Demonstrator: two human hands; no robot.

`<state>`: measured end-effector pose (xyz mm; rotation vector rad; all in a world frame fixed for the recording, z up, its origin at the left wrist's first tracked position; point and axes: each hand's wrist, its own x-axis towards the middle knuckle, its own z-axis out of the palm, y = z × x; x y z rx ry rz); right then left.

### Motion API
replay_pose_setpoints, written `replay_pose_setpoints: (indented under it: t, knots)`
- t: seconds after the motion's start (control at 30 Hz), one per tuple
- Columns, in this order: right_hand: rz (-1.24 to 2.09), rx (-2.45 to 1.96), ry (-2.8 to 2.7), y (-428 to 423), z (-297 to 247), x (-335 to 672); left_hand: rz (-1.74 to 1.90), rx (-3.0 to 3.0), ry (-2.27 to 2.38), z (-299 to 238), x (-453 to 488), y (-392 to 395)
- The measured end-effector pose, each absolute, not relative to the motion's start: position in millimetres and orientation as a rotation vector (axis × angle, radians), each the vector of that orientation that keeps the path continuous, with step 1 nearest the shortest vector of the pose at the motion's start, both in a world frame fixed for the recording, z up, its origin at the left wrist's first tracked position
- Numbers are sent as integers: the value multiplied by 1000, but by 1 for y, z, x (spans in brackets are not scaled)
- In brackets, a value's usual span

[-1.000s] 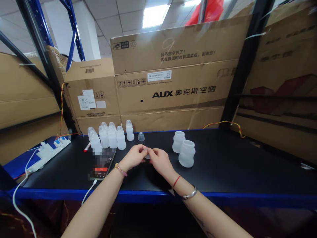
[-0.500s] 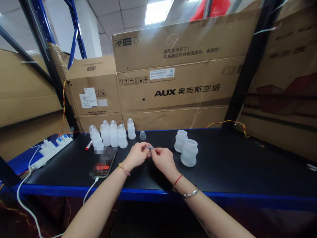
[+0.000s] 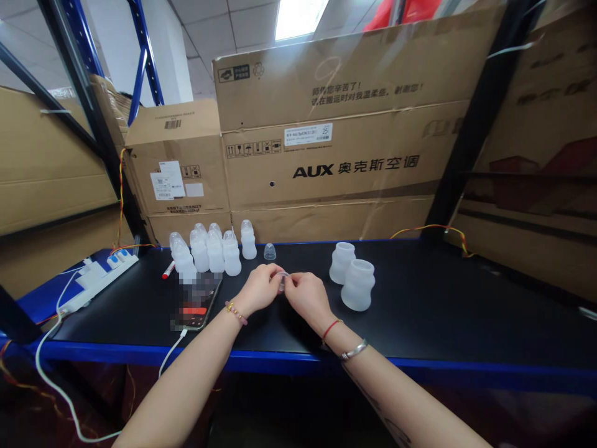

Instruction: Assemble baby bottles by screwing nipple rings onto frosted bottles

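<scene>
Through my head camera, my left hand (image 3: pixel 255 290) and right hand (image 3: pixel 305 297) meet over the black bench top (image 3: pixel 420 317), and the fingertips (image 3: pixel 276 272) of both are pinched together on a small clear cup-shaped piece (image 3: pixel 282 281). Toward my left, about eight small frosted bottles (image 3: pixel 232 256) stand clustered upright, each with a rounded top, and they look finished as a group. Still loose is one clear dome (image 3: pixel 269 251), standing alone on the bench just beyond my hands. To my right, two wider frosted vessels (image 3: pixel 357 285) stand close together with open tops, and nothing appears fitted to them. Whether the piece I hold belongs with them, I cannot tell.
</scene>
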<state>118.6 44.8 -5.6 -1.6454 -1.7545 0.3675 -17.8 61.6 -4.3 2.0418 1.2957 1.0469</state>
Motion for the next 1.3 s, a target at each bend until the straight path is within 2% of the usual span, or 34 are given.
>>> replay_pose_setpoints:
  t: [0.13, 0.33, 0.6, 0.77, 1.07, 1.3]
  knots:
    - [429, -1624, -1695, 46, -7, 117, 1064, 2226, 1476, 1, -12, 56]
    - [414, -1626, -1656, 53, -7, 115, 1163, 2160, 1558, 2, -3, 60]
    - [482, -1563, -1548, 59, -6, 120, 1140, 1423, 1070, -8, -3, 69]
    - [590, -1495, -1440, 62, -9, 116, 1194, 1171, 1001, -7, 2, 67]
    - [756, -1427, -1426, 64, -15, 116, 1238, 1629, 1205, -16, -15, 82]
    - [608, -1464, -1464, 61, -7, 121, 926, 2070, 1309, -4, -30, 73]
